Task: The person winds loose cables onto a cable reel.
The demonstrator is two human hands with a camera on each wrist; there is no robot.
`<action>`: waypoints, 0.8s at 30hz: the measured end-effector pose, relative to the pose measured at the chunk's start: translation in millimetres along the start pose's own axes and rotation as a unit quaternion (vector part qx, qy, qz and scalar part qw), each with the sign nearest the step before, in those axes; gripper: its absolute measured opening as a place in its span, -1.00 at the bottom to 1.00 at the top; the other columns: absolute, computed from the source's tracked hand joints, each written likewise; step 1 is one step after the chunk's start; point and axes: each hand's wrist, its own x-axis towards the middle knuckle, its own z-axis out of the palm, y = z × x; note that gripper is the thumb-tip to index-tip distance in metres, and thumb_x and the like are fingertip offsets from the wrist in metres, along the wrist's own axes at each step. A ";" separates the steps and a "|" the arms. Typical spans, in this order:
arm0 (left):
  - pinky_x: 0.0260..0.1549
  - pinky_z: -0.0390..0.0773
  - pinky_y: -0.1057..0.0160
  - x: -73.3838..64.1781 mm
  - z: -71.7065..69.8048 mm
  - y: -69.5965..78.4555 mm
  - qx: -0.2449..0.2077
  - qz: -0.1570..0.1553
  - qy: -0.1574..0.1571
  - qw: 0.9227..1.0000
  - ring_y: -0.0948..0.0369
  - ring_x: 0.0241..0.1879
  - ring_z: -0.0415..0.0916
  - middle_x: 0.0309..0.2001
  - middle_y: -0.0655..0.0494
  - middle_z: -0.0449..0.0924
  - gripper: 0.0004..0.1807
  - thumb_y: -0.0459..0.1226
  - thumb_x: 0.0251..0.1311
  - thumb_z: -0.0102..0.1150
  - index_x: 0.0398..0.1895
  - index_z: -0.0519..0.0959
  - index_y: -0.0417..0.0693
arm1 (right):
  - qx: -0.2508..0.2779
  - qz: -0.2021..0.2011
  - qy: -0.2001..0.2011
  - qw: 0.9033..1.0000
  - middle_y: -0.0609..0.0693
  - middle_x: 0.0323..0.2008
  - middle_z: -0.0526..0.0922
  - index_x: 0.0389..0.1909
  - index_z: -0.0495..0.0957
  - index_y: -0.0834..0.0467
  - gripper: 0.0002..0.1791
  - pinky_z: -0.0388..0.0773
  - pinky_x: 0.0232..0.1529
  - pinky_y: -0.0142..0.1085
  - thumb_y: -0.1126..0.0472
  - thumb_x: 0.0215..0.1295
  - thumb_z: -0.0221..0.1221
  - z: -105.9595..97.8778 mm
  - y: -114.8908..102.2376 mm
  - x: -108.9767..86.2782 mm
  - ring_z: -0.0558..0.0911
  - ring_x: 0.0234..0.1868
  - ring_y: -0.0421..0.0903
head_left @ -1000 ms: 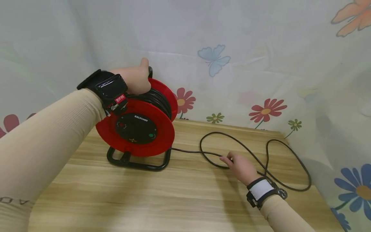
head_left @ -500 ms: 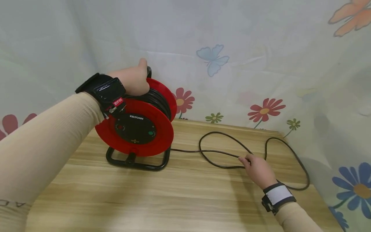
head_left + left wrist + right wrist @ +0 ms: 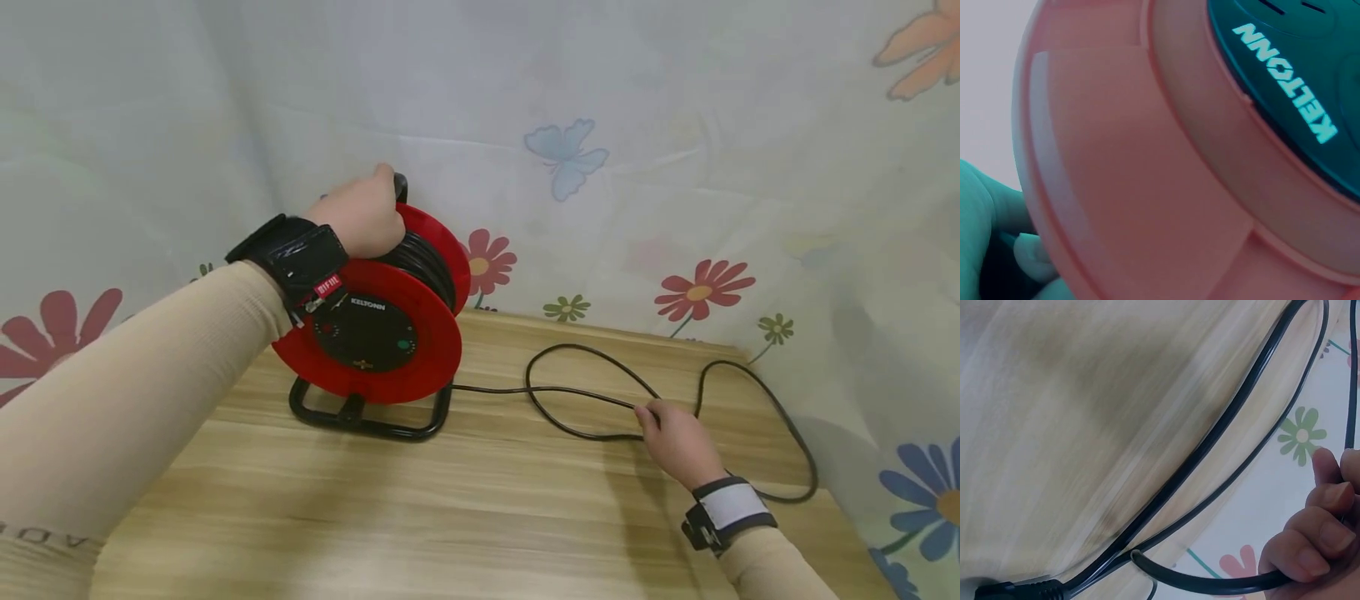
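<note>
Your right hand (image 3: 684,442) pinches the black cable (image 3: 555,388), whose line runs toward nine o'clock to the red KELTONN cable reel (image 3: 367,346), nearer your left hand (image 3: 360,218), curled round its handle (image 3: 401,188).

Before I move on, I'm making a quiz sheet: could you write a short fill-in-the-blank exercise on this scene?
1. The left hand grips the reel's carrying ____.
2. The right hand holds a cable coloured ____.
3. White lettering on the reel's dark panel reads ____.
4. The printed butterfly nearest the reel is ____.

Missing words: handle; black; KELTONN; blue.
</note>
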 end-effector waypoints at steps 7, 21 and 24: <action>-0.68 0.37 0.23 -5.0 -3.4 -0.9 -0.002 -0.019 -0.004 1.000 0.05 -0.61 0.42 -0.49 -0.14 0.43 -0.53 -0.43 0.13 -0.32 0.13 0.11 -0.51 | 0.012 -0.009 -0.015 1.000 0.02 -0.66 0.40 -0.41 0.48 0.24 -0.63 0.26 -0.65 -0.27 0.09 0.49 -0.11 2.2 -0.9 0.9 0.34 -0.68 -0.13; -0.54 0.49 0.14 -14.0 -1.8 4.9 0.009 -0.026 -0.005 1.000 -0.02 -0.48 0.48 -0.38 -0.21 0.50 -0.58 -0.42 0.14 -0.25 0.07 0.20 -0.47 | 0.005 0.007 -0.027 1.000 0.01 -0.67 0.37 -0.43 0.44 0.20 -0.62 0.24 -0.67 -0.27 0.06 0.49 -0.13 1.2 -1.4 -4.7 0.33 -0.70 -0.13; -0.54 0.49 0.14 -12.7 -2.1 3.4 0.009 -0.021 -0.009 1.000 -0.01 -0.49 0.47 -0.37 -0.20 0.49 -0.57 -0.43 0.14 -0.26 0.09 0.19 -0.49 | 0.006 0.008 -0.028 1.000 0.02 -0.66 0.41 -0.39 0.47 0.23 -0.61 0.25 -0.66 -0.27 0.05 0.49 -0.14 1.2 -1.9 -4.0 0.34 -0.69 -0.12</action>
